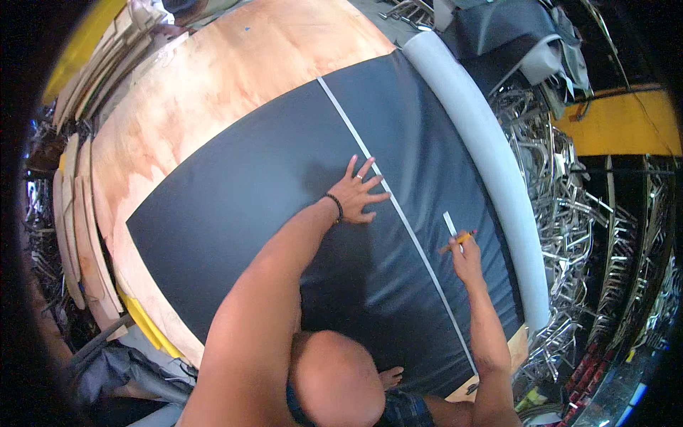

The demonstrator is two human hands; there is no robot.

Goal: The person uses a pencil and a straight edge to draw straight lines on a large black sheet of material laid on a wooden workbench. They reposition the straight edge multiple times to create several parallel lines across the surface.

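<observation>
Black sheet material (263, 171), smooth and leather-like, is spread over a plywood board. Across it runs a long, thin white straightedge (420, 242), slanting from the far edge toward the near right. My left hand (361, 191) lies flat with fingers spread, its fingertips resting on the straightedge. To the right of that strip, my right hand (466, 260) is closed around a slim yellow pencil (455, 243) and a short white strip (449, 223). Both are held just above or against the black sheet; I cannot tell which.
The sheet's pale grey rolled end (477, 142) lies along the right side. Bare plywood (213, 78) shows at the far left. Beyond the roll are piled metal frames (569, 235) and dark folded material (498, 35). Stacked boards (89, 228) stand left. My knee (334, 377) is at the near edge.
</observation>
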